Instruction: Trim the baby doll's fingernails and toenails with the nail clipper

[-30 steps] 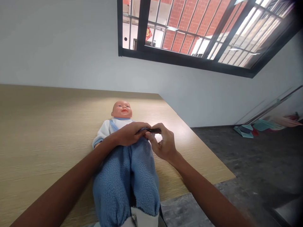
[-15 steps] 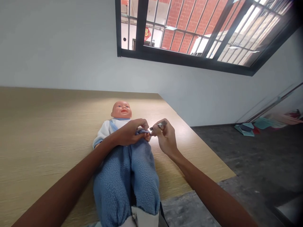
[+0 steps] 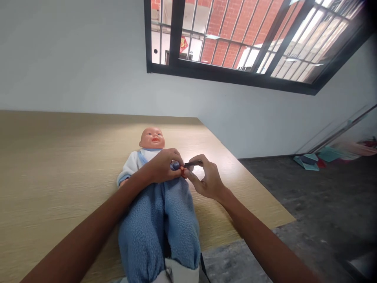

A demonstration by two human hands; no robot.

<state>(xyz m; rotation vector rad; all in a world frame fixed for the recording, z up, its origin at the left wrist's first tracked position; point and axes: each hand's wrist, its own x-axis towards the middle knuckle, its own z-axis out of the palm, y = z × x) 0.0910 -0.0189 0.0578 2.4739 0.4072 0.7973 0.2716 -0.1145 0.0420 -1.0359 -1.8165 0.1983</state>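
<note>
A baby doll (image 3: 159,220) in blue fleece trousers and a white and blue top lies on its back on the wooden table (image 3: 59,169), its feet towards me. My left hand (image 3: 165,165) is closed round the doll's cuff and hand (image 3: 184,171), on the right side of its body. Between the thumb and fingers of my right hand (image 3: 207,179) is a small metal nail clipper (image 3: 194,163). The clipper's tip is at the doll's fingers; whether it touches them I cannot tell.
The table's right edge slopes down to the grey floor (image 3: 277,184). A barred window (image 3: 229,74) is set in the pale wall behind. Several coloured dustpans or similar plastic things (image 3: 306,162) lie on the floor at the right.
My right hand has turned and lowered a little, so the nail clipper now lies flatter and its tip is at the doll's fingers. My left hand keeps hold of the doll's hand.
</note>
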